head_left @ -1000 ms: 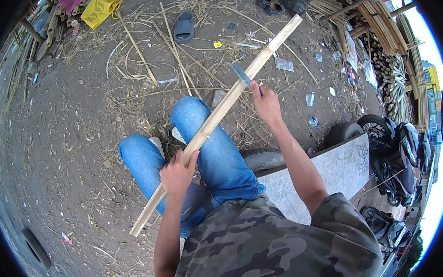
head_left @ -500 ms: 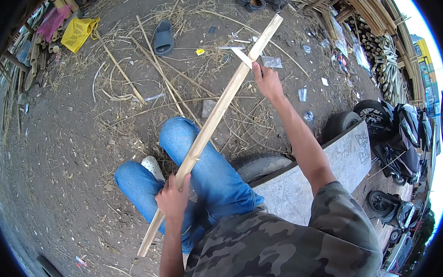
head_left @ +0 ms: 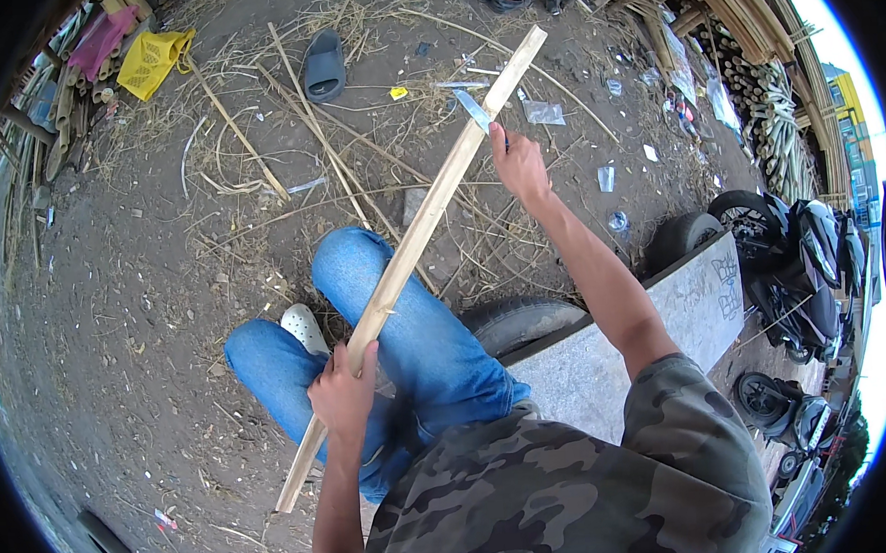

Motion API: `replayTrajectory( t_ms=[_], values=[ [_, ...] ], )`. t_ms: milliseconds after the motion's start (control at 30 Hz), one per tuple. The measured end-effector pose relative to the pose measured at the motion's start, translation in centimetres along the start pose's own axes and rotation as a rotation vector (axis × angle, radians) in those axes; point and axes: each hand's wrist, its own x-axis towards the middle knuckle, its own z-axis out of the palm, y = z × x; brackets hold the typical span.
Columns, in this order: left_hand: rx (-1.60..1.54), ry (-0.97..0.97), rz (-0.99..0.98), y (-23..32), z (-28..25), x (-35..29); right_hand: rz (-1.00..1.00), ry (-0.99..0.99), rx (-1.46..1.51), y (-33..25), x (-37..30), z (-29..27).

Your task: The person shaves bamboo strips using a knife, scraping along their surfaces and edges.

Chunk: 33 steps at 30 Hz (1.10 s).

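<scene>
A long pale wooden strip [head_left: 416, 240] slants across my bent knees, its far end up and to the right. My left hand [head_left: 343, 390] is wrapped round its lower part, close to my thigh. Near the far end, my right hand [head_left: 519, 162] grips a knife [head_left: 471, 108], whose bare blade lies across the strip and points up and to the left. The knife's handle is mostly hidden inside my fingers. A small splinter sticks up on the strip just above my left hand.
I sit on a grey board [head_left: 608, 368] with tyres [head_left: 524, 324] beside it. Thin bamboo strips [head_left: 240, 132] and shavings litter the dirt ahead. A grey slide sandal [head_left: 324, 66] and yellow bag [head_left: 156, 63] lie farther off. Motorcycles [head_left: 793, 258] stand at right; bamboo bundles [head_left: 740, 11] are stacked behind.
My right hand and the knife have moved slightly left and toward me along the strip, and the blade is turned differently. The strip's far end has shifted a little left.
</scene>
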Motion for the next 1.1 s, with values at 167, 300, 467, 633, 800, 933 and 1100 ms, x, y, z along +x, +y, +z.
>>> replayTrajectory(
  t_ms=[167, 300, 467, 633, 800, 933, 1100],
  values=[
    [-0.014, 0.011, 0.001, 0.3, 0.0, 0.1, -0.051, -0.141, 0.039, -2.0, -4.4, 2.2],
    [-0.008, 0.032, -0.021, 0.9, -0.1, 0.2, -0.035, -0.103, 0.114, -4.5, -9.9, 2.5],
    [-0.004, 0.046, -0.002, 0.4, 0.1, -0.1, -0.05, -0.086, 0.106, -5.4, -11.7, 1.6],
    [-0.005, 0.037, -0.005, 0.5, -0.1, -0.3, -0.074, -0.037, 0.119, -4.5, -12.6, 2.2],
    [0.007, 0.025, -0.006, 0.3, 0.0, -0.4, 0.014, -0.091, 0.179, -5.0, -15.3, 1.5],
    [-0.006, 0.023, -0.005, 0.8, -0.1, -0.2, -0.002, -0.103, 0.146, -3.0, -17.2, 2.5],
    [-0.017, 0.033, 0.007, 0.5, 0.0, 0.0, 0.056, -0.157, 0.199, -3.6, -17.8, 1.6]
  ],
)
